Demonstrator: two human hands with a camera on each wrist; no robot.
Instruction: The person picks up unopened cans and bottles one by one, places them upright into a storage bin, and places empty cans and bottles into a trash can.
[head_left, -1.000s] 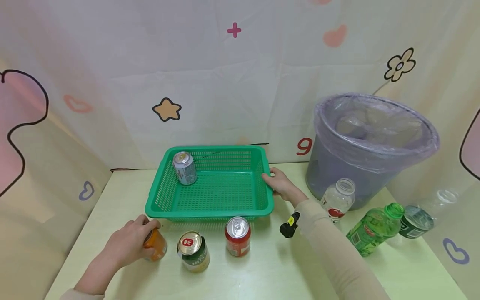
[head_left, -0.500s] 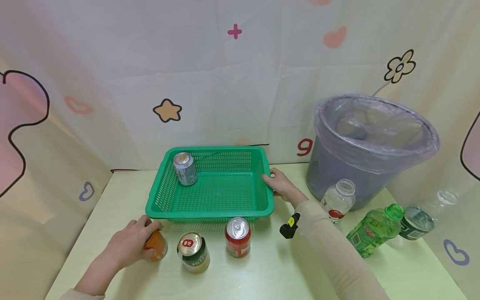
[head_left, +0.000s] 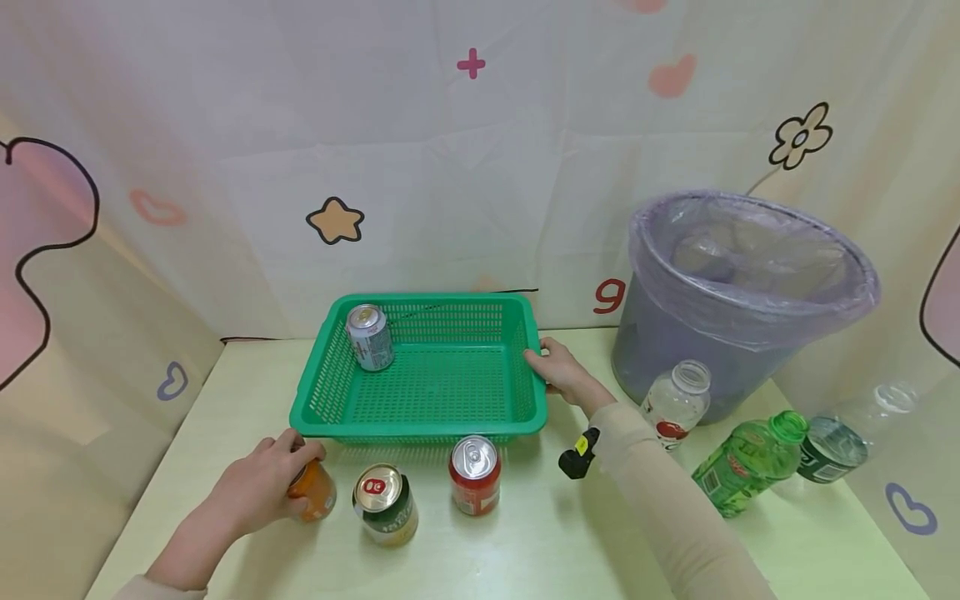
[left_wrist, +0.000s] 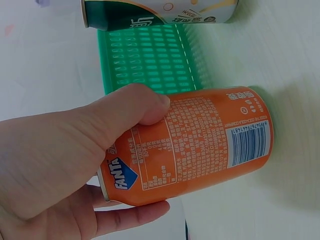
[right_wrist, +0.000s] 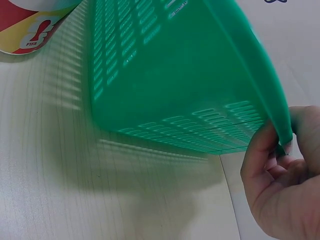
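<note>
Left wrist view: L hand (left_wrist: 65, 160) pinches the orange can (left_wrist: 200, 145) near its top, btwn thumb and fingers; it looks to be standing on the table (head_left: 525, 533). R hand (head_left: 562, 372) pinches the rim of the basket (head_left: 420, 431) at its right end. Just changed: practically nothing. Vs. 0.5 s ago, both grips and every can sit in the same spots (head view drifted a hair), so work's prob. at the grip stage, orange can not yet lifted. Just right of L fingers: dark-green can (head_left: 385, 507); farther right, red can (head_left: 476, 477). Beyond them, inside basket: white can (head_left: 370, 337). Right of R fingers: bin (head_left: 641, 342), w/ green bottle (head_left: 750, 467) nearby.
</note>
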